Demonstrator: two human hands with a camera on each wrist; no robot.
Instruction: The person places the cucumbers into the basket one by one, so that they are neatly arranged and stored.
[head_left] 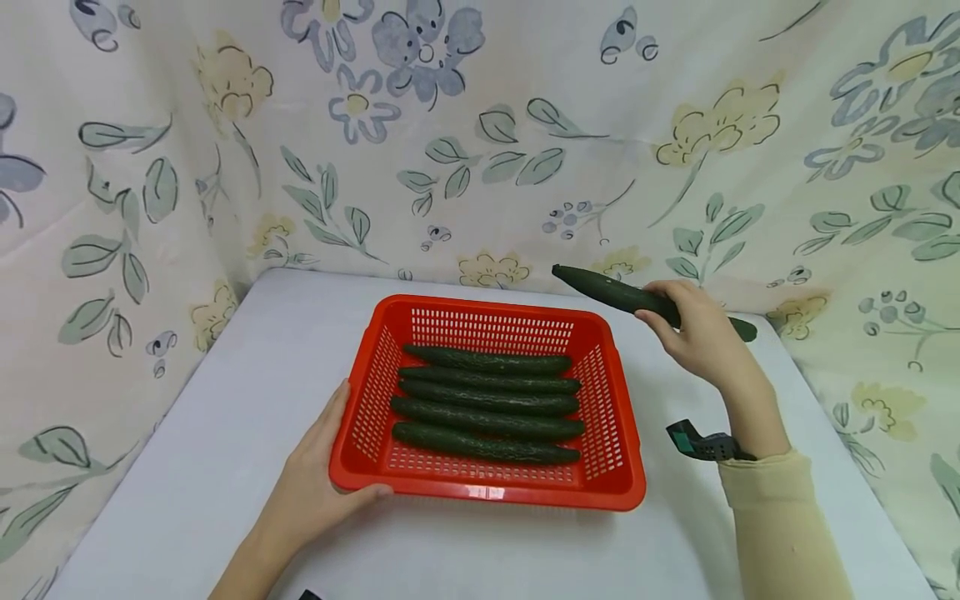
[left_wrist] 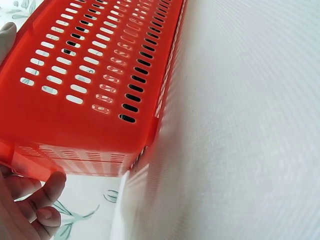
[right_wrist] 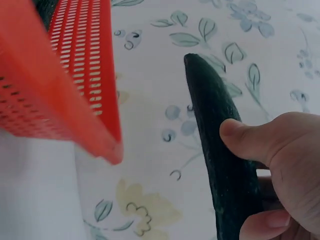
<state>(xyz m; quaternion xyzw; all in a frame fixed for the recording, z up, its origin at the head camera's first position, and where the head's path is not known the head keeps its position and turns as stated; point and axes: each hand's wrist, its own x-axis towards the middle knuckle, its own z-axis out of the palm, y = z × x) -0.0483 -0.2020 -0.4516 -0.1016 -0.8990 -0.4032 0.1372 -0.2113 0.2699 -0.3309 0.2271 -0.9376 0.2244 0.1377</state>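
Note:
My right hand (head_left: 697, 329) holds a long dark green cucumber (head_left: 603, 287) in the air, to the right of a red plastic basket (head_left: 487, 492). Thumb and fingers grip it round its middle, and one end sticks out past each side of the hand. The right wrist view shows the thumb lying along the cucumber (right_wrist: 215, 135). At the basket's near left corner my left hand (head_left: 315, 483) grips the rim, thumb over the front edge, other fingers along the left side. Inside the basket several cucumbers (head_left: 487, 417) lie side by side, lengthwise.
The basket stands on a white tabletop (head_left: 247, 375). A floral curtain (head_left: 480, 142) hangs behind and at both sides of the table. A dark wristband (head_left: 705, 442) is on my right wrist, beside the beige sleeve (head_left: 780, 517).

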